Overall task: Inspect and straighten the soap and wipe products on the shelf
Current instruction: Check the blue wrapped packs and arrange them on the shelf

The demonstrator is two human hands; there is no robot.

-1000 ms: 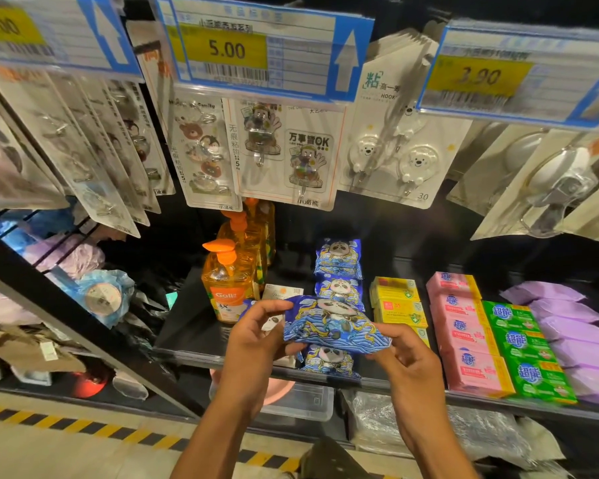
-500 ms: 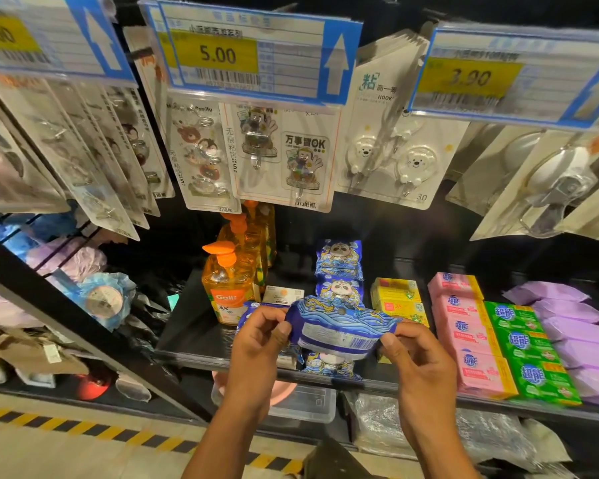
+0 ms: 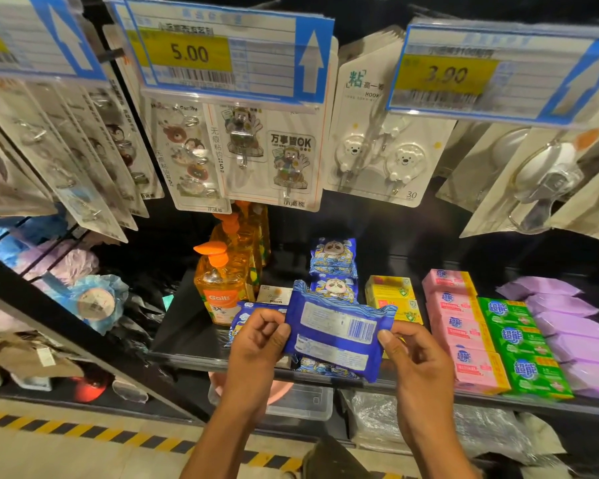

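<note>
Two hands pinch the wipe pack point(image 3: 336, 337): your left hand point(image 3: 256, 337) at its 9 o'clock end, your right hand point(image 3: 415, 354) at 3 o'clock, barcode side up. You hold it over the shelf point(image 3: 187, 340) edge, pink soaps point(image 3: 464, 337) at its 3 o'clock.

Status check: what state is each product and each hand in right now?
held wipe pack: lifted, barcode side toward camera.
left hand: pinches the pack's left end.
right hand: pinches its right end.
stocked wipe packs: lying flat, panda side up, in a file.
soap bottles: upright, pump tops on.
pink soap boxes: flat, lined up.
green soap boxes: flat, lined up.
</note>
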